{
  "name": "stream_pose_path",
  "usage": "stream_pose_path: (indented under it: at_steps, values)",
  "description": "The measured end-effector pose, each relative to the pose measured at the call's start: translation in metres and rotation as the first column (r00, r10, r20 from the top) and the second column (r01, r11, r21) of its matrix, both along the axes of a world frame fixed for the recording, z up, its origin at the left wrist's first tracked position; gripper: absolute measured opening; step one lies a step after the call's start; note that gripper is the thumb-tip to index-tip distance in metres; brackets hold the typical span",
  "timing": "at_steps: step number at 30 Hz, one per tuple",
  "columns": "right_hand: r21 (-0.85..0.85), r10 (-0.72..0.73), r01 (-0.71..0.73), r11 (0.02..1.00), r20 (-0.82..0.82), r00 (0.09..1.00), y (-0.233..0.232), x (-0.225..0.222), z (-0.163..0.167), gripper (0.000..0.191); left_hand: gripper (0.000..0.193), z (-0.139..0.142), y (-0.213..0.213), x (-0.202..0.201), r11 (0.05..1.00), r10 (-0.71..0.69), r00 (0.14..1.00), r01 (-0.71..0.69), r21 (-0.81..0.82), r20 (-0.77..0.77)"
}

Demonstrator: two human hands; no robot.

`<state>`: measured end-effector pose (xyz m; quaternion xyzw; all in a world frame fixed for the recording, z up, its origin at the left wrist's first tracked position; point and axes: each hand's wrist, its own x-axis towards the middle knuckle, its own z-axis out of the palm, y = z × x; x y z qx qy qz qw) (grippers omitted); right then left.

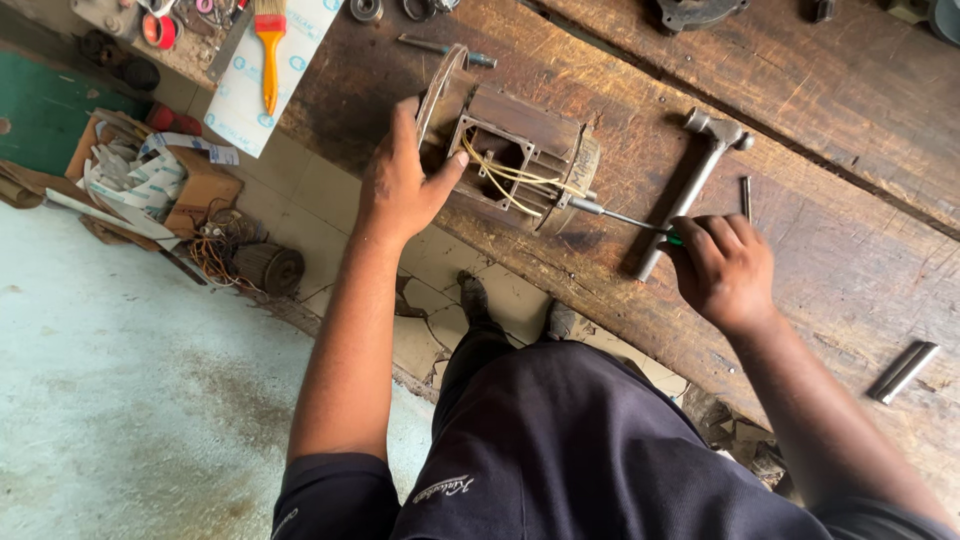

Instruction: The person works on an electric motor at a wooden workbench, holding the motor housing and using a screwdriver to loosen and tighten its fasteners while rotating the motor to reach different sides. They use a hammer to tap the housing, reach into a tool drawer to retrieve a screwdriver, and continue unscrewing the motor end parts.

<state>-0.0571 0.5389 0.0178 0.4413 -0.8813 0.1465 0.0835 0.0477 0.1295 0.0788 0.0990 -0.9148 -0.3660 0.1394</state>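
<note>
A rusty electric motor housing (515, 150) lies on its side on the wooden workbench (820, 100), with yellow wires showing in its open terminal box. My left hand (400, 180) grips the housing's left end, thumb against its side. My right hand (722, 268) is closed on the green handle of a screwdriver (620, 215), whose metal shaft points left with its tip at the housing's right end. A steel hammer (695, 180) lies on the bench just behind the right hand.
Two metal rods (903, 372) lie at the bench's right. A yellow-handled paintbrush (269, 45) rests on white paper at the top left. On the floor are a cardboard box (195, 185), a wire tangle (215, 250) and a small coil (270, 268). Broken tiles line the bench's foot.
</note>
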Motion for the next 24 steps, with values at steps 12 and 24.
stream_pose_path:
  at_steps: [12,24]
  values:
    - [-0.118,0.008,-0.018,0.993,-0.081,0.997,0.002,0.011,0.007,0.026,0.057,0.0,0.014,-0.005,0.981,0.141,0.987,-0.151,-0.124,-0.081]
    - [-0.174,-0.031,0.086,0.981,0.297,0.954,-0.001,-0.016,0.02,0.026,0.059,0.006,-0.009,-0.049,0.986,0.015,0.997,-0.027,-0.162,-0.073]
